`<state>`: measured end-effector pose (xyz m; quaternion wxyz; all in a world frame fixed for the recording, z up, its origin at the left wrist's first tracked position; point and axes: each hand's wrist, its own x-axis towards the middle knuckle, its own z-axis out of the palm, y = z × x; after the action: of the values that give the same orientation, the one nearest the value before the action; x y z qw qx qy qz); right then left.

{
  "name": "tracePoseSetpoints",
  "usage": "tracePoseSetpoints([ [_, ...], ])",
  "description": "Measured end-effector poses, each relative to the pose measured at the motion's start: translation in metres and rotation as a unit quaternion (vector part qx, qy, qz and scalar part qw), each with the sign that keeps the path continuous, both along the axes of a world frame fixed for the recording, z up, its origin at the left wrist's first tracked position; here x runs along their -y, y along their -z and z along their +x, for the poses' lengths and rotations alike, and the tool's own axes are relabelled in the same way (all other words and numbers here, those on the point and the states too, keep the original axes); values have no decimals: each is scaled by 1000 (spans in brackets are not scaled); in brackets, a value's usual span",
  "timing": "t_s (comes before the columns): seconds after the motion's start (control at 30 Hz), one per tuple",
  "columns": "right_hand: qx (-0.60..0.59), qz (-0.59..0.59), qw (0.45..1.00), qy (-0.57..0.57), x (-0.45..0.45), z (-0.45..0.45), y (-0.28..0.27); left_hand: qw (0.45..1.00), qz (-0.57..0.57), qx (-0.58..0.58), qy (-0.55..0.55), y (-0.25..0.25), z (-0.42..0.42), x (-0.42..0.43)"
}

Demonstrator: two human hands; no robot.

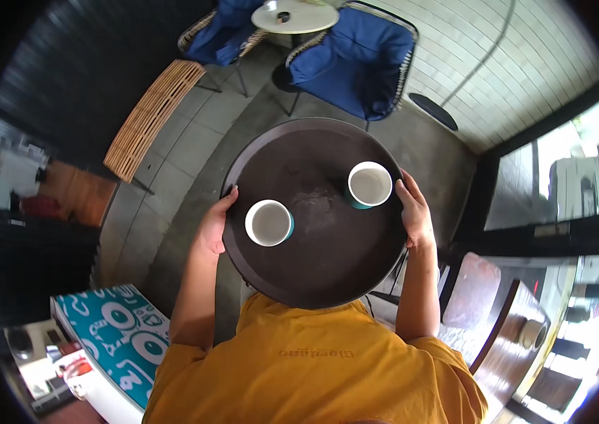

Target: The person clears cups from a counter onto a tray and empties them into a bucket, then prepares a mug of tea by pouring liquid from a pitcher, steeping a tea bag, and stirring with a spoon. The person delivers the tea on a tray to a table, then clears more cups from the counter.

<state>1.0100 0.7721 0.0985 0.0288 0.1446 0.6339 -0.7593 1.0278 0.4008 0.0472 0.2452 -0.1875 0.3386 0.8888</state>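
Held level in front of my body is a round dark brown serving tray [306, 272]. My left hand [216, 225] grips its left rim, thumb on top and the fingers hidden beneath. On the opposite side my right hand [414, 212] clasps the right rim in the same way. Two paper cups with white rims and teal sides stand upright on the tray. One cup [269, 223] is left of centre, near my left hand. The other cup [369, 185] is close to my right hand. Both look empty inside.
Ahead are a blue cushioned chair [356, 60], a second blue chair [225, 32] and a small round white table [296, 18]. A slatted wooden bench [151, 116] stands left. A teal-patterned counter [119, 328] is at lower left, a wooden table [515, 346] at lower right.
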Motion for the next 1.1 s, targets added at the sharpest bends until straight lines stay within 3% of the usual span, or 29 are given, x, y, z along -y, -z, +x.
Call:
tracePoseSetpoints([
  [0.07, 16, 26, 999, -29, 35, -16, -5, 999, 13, 1, -31, -3, 1, 32],
  [0.13, 10, -37, 999, -34, 65, -35, -1, 998, 30, -28, -52, -19, 0, 59],
  [0.3, 23, -52, 997, -61, 162, -81, -13, 988, 30, -11, -149, -17, -17, 152],
  [0.37, 32, -53, 996, -68, 209, -95, -22, 982, 78, -74, -158, -25, -20, 195],
  [0.5, 30, -41, 994, -100, 295, -132, -26, 965, 35, -83, -245, -37, -20, 265],
  [0.6, -7, 3, 990, -141, 349, -164, -16, 938, 11, -122, -324, -49, -10, 296],
  [0.7, 15, -42, 982, -181, 412, -185, -25, 894, -97, -146, -413, -57, 0, 315],
  [0.87, -7, -25, 964, -265, 508, -231, -28, 832, -68, -130, -535, -56, -2, 341],
  [1.0, 21, -49, 941, -335, 588, -273, -22, 781, -151, -47, -604, -60, -24, 370],
  [1.07, -7, 31, 940, -339, 631, -299, -13, 756, -197, -17, -624, -61, -36, 389],
  [1.1, -11, 8, 925, -379, 653, -309, -14, 732, -223, 3, -643, -61, -41, 398],
])
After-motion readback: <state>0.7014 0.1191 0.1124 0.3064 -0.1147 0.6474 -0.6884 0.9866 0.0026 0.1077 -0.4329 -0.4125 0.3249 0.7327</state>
